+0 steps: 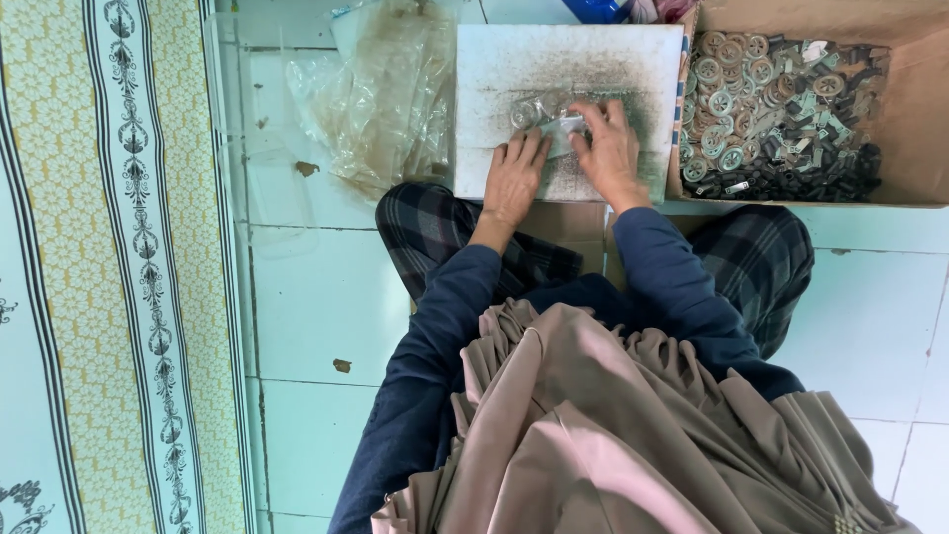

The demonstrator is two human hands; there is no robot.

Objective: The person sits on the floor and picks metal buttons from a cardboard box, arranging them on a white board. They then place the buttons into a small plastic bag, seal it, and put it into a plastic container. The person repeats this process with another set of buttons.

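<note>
While both hands press on the white board, the left hand lies flat, fingers spread, beside a small clear plastic packet that the right hand pinches with curled fingers. Should the grip loosen, the slick packet could skid off the board's near edge, well apart from the cardboard box of metal parts.
</note>
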